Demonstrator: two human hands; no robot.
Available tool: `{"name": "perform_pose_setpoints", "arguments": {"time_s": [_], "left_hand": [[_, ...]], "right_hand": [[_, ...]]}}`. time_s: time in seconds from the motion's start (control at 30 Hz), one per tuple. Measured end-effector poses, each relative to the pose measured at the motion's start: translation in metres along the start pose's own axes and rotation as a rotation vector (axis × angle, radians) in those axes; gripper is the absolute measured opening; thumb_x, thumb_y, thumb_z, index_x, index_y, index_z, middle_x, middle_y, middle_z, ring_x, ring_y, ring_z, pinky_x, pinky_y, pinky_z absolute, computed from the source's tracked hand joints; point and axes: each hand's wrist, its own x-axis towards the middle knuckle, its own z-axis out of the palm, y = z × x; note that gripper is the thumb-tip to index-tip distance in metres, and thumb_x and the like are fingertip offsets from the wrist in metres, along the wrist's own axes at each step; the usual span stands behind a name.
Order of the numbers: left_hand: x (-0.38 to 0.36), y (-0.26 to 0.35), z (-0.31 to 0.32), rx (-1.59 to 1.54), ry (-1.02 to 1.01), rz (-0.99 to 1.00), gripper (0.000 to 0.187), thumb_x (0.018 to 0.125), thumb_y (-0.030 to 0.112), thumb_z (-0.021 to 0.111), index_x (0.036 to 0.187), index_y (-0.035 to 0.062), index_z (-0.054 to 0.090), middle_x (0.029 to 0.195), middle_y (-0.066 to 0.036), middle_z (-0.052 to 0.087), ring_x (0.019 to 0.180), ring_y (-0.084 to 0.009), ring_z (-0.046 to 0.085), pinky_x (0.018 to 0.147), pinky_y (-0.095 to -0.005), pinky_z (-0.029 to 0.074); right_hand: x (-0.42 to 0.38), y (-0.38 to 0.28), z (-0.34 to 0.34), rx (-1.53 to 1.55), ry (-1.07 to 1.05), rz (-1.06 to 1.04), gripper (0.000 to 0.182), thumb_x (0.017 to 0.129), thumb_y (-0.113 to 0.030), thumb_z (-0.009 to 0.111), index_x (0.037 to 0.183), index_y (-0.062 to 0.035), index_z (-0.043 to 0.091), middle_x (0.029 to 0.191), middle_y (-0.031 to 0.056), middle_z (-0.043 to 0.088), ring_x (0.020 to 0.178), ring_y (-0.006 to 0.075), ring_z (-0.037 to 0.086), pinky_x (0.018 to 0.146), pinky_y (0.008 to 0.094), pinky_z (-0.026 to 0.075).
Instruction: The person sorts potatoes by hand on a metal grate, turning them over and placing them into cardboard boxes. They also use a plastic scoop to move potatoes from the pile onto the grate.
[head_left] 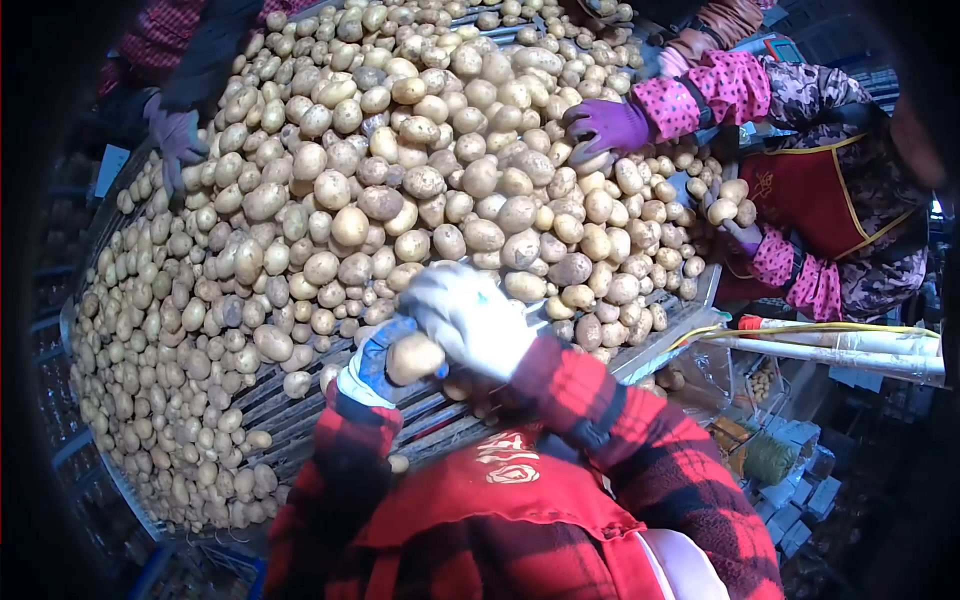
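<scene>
My left hand (pixel 372 365), in a blue and white glove, is closed around a potato (pixel 415 358) in front of my apron. Just above and to the right is my right hand (pixel 470 312) in a white glove, its back toward me. That glove is smeared by motion and its fingers point down out of sight, so what it may hold is hidden. Both hands are over the slatted table (pixel 335 400), at the near edge of a broad heap of potatoes (pixel 420 180).
Across the right side, a co-worker's purple-gloved hand (pixel 608 127) rests on the heap; their other gloved hand (pixel 742 236) holds several potatoes. Another person's gloved hand (pixel 176 140) reaches in at upper left. White pipes (pixel 835 350) and a twine spool (pixel 768 458) lie at right.
</scene>
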Motion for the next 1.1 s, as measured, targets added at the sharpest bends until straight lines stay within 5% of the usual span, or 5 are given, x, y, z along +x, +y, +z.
{"name": "perform_pose_setpoints", "arguments": {"time_s": [0.1,0.17,0.57,0.73,1.1], "left_hand": [[-0.003,0.003,0.009,-0.028,0.022,-0.018,0.037,0.104,0.026,0.060,0.134,0.0061,0.067,0.123,-0.013,0.073,0.109,-0.0275,0.073,0.090,-0.0404,0.060],[-0.011,0.016,0.014,-1.127,-0.074,-0.218,0.053,0.109,0.033,0.054,0.154,0.0054,0.049,0.140,-0.018,0.064,0.122,-0.0342,0.069,0.102,-0.0444,0.060],[-0.053,-0.060,0.015,0.081,0.341,0.264,0.066,0.091,0.013,0.084,0.148,0.0024,0.053,0.141,-0.013,0.064,0.127,-0.0256,0.065,0.108,-0.0387,0.054],[-0.045,-0.038,0.018,-0.417,0.239,0.006,0.062,0.092,0.012,0.081,0.146,0.0023,0.054,0.140,-0.013,0.065,0.126,-0.0257,0.065,0.106,-0.0392,0.055],[0.007,-0.005,0.017,-0.454,0.140,-0.002,0.053,0.096,0.009,0.075,0.144,0.0019,0.056,0.137,-0.012,0.066,0.123,-0.0259,0.067,0.103,-0.0402,0.058]], "right_hand": [[-0.032,-0.007,-0.019,0.119,0.000,0.099,0.042,0.095,-0.022,0.068,0.133,-0.0064,0.068,0.134,0.0177,0.065,0.125,0.0400,0.062,0.106,0.0493,0.049],[-0.038,-0.001,-0.042,0.143,0.078,0.237,0.039,0.096,-0.020,0.067,0.131,-0.0040,0.067,0.136,0.0202,0.065,0.127,0.0421,0.061,0.108,0.0506,0.050],[0.191,0.241,-0.145,-0.743,0.353,0.248,0.066,0.092,-0.041,0.068,0.151,-0.0149,0.055,0.154,0.0264,0.053,0.137,0.0463,0.054,0.117,0.0538,0.043],[0.261,0.346,-0.163,-0.955,-0.138,0.560,0.072,0.090,-0.050,0.068,0.156,-0.0253,0.053,0.156,0.0237,0.054,0.143,0.0421,0.053,0.120,0.0499,0.043],[0.152,0.229,-0.148,-0.504,0.044,0.625,0.066,0.090,-0.049,0.078,0.137,-0.0054,0.065,0.134,0.0259,0.068,0.123,0.0409,0.067,0.104,0.0470,0.053]]}}
